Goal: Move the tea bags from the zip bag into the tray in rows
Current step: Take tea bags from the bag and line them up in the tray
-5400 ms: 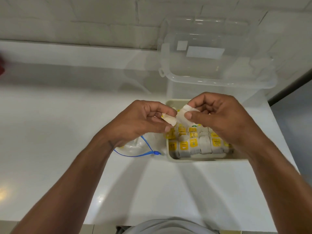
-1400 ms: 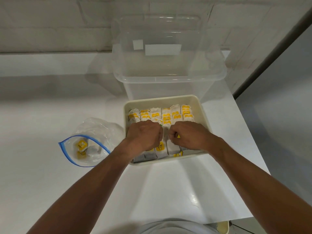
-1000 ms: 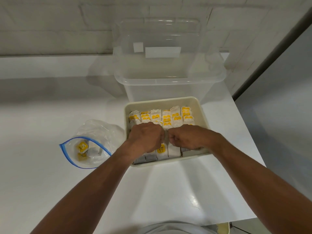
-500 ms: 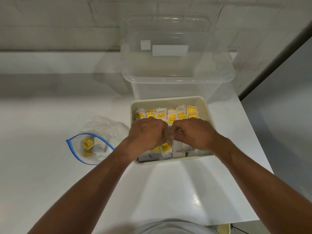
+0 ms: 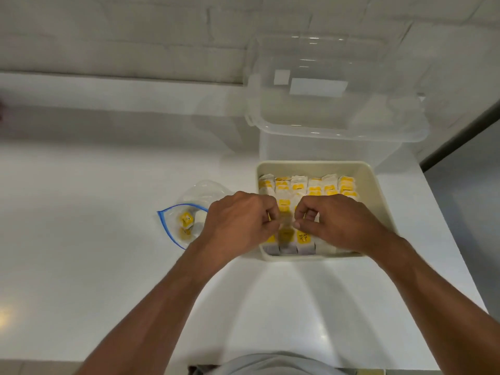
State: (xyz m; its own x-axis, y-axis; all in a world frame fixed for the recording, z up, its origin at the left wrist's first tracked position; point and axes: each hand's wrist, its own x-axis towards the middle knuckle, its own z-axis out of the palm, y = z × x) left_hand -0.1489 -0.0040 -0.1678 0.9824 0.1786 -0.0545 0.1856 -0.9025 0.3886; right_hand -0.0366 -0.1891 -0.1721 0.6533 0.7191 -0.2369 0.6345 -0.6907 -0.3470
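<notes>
Out to the left of my left hand lies the zip bag, flat on the white tabletop. Its blue-rimmed mouth gapes toward me and its clear body runs away on a slant toward the tray. A few loose tea bags show through the plastic, small white sachets with yellow tags in a jumble. The left hand is plainly the nearer one, with the bag just beside its knuckles, so I judge the next reach belongs to that hand and goes sideways into the mouth.

Both hands sit close together, fingers curled. Between them they pinch a single tea bag from either side, though it is blurred and I can't read the exact grip. It stands upright in a middle row, yellow tag up.

Under and beyond the right hand is the cream tray, packed with filed tea bags. They stand on edge in columns running away from me, and the strip to the right of that hand looks bare. Beyond both hands a clear container stands against the wall.
</notes>
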